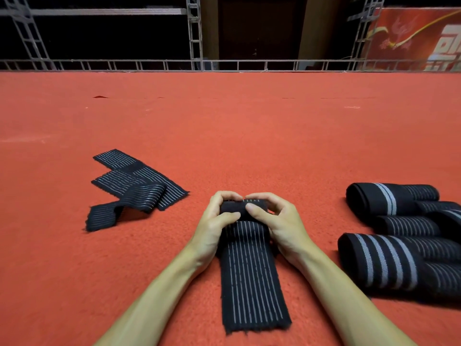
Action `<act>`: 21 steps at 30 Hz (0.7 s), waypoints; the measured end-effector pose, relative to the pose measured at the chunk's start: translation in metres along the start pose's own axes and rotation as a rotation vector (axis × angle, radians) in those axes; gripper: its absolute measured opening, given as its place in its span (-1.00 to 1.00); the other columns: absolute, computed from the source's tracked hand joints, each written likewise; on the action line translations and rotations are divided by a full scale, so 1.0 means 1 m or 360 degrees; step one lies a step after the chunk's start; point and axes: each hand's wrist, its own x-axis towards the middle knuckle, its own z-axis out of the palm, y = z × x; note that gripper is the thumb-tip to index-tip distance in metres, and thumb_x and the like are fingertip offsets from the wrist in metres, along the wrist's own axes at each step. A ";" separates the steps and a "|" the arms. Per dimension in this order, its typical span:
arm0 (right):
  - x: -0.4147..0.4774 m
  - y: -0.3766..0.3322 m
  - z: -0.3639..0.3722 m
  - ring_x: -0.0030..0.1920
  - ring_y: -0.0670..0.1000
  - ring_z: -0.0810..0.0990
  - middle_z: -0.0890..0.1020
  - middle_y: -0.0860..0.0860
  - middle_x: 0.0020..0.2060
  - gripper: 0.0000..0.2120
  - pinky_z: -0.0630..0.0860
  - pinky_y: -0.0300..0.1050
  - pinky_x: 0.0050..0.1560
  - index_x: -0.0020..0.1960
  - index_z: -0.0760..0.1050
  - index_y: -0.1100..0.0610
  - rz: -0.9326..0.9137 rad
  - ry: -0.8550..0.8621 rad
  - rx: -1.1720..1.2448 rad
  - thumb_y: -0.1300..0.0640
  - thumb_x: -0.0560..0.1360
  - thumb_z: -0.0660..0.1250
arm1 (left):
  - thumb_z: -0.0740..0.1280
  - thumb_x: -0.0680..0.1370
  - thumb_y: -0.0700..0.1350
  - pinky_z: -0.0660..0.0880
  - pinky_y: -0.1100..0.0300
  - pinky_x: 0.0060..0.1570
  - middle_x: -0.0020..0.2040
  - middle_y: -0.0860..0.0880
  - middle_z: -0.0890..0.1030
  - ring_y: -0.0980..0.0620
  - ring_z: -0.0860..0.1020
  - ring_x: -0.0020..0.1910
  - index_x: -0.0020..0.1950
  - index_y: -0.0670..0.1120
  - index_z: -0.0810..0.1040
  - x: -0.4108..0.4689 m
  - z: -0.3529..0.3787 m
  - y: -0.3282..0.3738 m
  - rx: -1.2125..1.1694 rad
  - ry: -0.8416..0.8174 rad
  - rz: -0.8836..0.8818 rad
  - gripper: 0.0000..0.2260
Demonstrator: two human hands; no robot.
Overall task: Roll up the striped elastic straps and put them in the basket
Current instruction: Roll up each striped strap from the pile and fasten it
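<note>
Striped elastic strap (pixel 252 270) lies lengthwise straight ahead of me on the red carpet (pixel 249 136). Its free tail runs back towards me between my forearms, and its far end is wound into a small roll (pixel 243 208). My left hand (pixel 214 221) and right hand (pixel 282 221) each grip one end of that roll. The fingers (pixel 262 197) are curled over the top and the thumbs press on the near face, so both hands are clasped on the strap, not slack.

I judge the rolling is under way but young: the roll is thin and most of the strap's length lies flat. The next move, as I read it, is to turn the roll towards me over the flat tail. That calls for even pressure from both thumbs, so the edges stack square and the roll does not cone out to one side. Elastic like this will likely spring loose if the grip eases, so the finished roll wants a firm hold while it is carried.

No basket is in view, so I cannot tell where the roll must go. A second loose strap (pixel 134 188), folded over itself, lies well apart to my left, not yet rolled. To my right, several dark bundles (pixel 389 260) with broader stripes lie touching one another on the carpet; they look rolled.
</note>
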 end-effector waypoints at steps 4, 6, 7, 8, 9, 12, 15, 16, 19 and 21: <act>-0.001 -0.001 -0.004 -0.08 -0.02 0.63 0.66 0.03 -0.12 -0.76 0.57 -0.11 -0.05 -0.04 0.61 0.11 -0.0071 -0.0036 0.0079 0.36 0.37 0.47 | 0.31 0.45 0.10 0.50 0.12 -0.01 0.07 -0.04 0.58 0.08 0.60 0.00 0.20 0.10 0.38 0.001 0.005 -0.004 -0.0070 -0.0043 -0.0124 -0.65; -0.001 0.000 -0.004 -0.12 -0.03 0.61 0.65 0.00 -0.16 -0.72 0.56 -0.13 -0.09 -0.09 0.61 0.09 -0.0068 -0.0035 0.0146 0.43 0.35 0.45 | 0.28 0.42 0.23 0.50 0.14 -0.02 0.06 -0.01 0.57 0.14 0.60 -0.03 0.19 0.09 0.35 0.001 0.006 -0.004 -0.0001 0.0012 -0.0162 -0.58; 0.000 0.000 -0.004 -0.12 -0.02 0.61 0.64 0.01 -0.17 -0.71 0.57 -0.11 -0.08 -0.10 0.61 0.08 -0.0064 -0.0048 0.0168 0.42 0.33 0.46 | 0.28 0.38 0.29 0.49 0.14 -0.01 0.06 0.00 0.57 0.15 0.60 -0.03 0.18 0.09 0.36 0.001 0.006 -0.005 0.0043 0.0038 -0.0158 -0.54; 0.001 0.001 -0.004 -0.12 -0.01 0.60 0.64 0.02 -0.17 -0.72 0.57 -0.09 -0.07 -0.11 0.61 0.07 -0.0064 -0.0063 0.0190 0.41 0.31 0.47 | 0.27 0.35 0.33 0.49 0.16 -0.01 0.05 0.01 0.57 0.16 0.59 -0.04 0.15 0.09 0.37 0.001 0.006 -0.005 0.0082 0.0055 -0.0146 -0.51; 0.001 0.001 -0.004 -0.11 0.00 0.60 0.64 0.03 -0.16 -0.72 0.57 -0.07 -0.05 -0.11 0.61 0.08 -0.0067 -0.0080 0.0206 0.41 0.30 0.47 | 0.27 0.33 0.33 0.49 0.18 -0.02 0.02 0.03 0.58 0.18 0.59 -0.05 0.13 0.08 0.39 0.001 0.006 -0.005 0.0124 0.0063 -0.0121 -0.51; 0.002 0.002 -0.004 -0.07 0.01 0.60 0.64 0.03 -0.12 -0.72 0.55 -0.02 0.00 -0.06 0.60 0.09 -0.0075 -0.0109 0.0219 0.40 0.33 0.47 | 0.29 0.35 0.28 0.48 0.26 -0.07 -0.08 0.08 0.56 0.20 0.56 -0.10 0.06 0.03 0.42 0.001 0.005 -0.005 0.0204 0.0101 0.0001 -0.57; 0.003 0.003 -0.002 -0.02 0.07 0.60 0.64 0.06 -0.07 -0.74 0.54 0.09 0.08 0.01 0.62 0.02 -0.0057 -0.0105 0.0167 0.10 0.33 0.51 | 0.37 0.38 0.13 0.50 0.24 -0.10 -0.11 0.02 0.56 0.13 0.54 -0.11 0.05 -0.03 0.47 0.001 0.002 -0.004 0.0100 0.0131 0.0075 -0.65; 0.004 0.004 0.000 0.00 0.08 0.60 0.64 0.09 -0.05 -0.71 0.52 0.13 0.11 0.03 0.62 0.01 -0.0038 -0.0076 0.0125 -0.01 0.33 0.49 | 0.40 0.40 0.03 0.50 0.24 -0.12 -0.11 0.00 0.56 0.11 0.53 -0.12 0.05 -0.04 0.49 0.001 0.001 -0.003 0.0051 0.0120 0.0087 -0.71; 0.003 0.004 0.005 -0.03 0.01 0.60 0.66 0.09 -0.07 -0.66 0.51 0.10 0.13 -0.01 0.62 0.06 0.0028 0.0010 0.0013 -0.17 0.39 0.41 | 0.39 0.37 -0.18 0.49 0.26 -0.21 -0.15 0.02 0.56 0.11 0.52 -0.16 -0.02 -0.04 0.53 0.001 -0.001 -0.002 -0.0052 0.0086 0.0085 -0.79; 0.002 0.001 0.007 -0.09 -0.01 0.58 0.65 0.05 -0.14 -0.67 0.49 0.04 0.06 -0.06 0.62 0.10 0.0059 0.0035 0.0011 -0.16 0.42 0.41 | 0.39 0.34 -0.23 0.49 0.27 -0.24 -0.18 0.04 0.57 0.11 0.53 -0.19 -0.06 -0.02 0.55 0.000 -0.001 -0.001 -0.0093 0.0051 0.0067 -0.79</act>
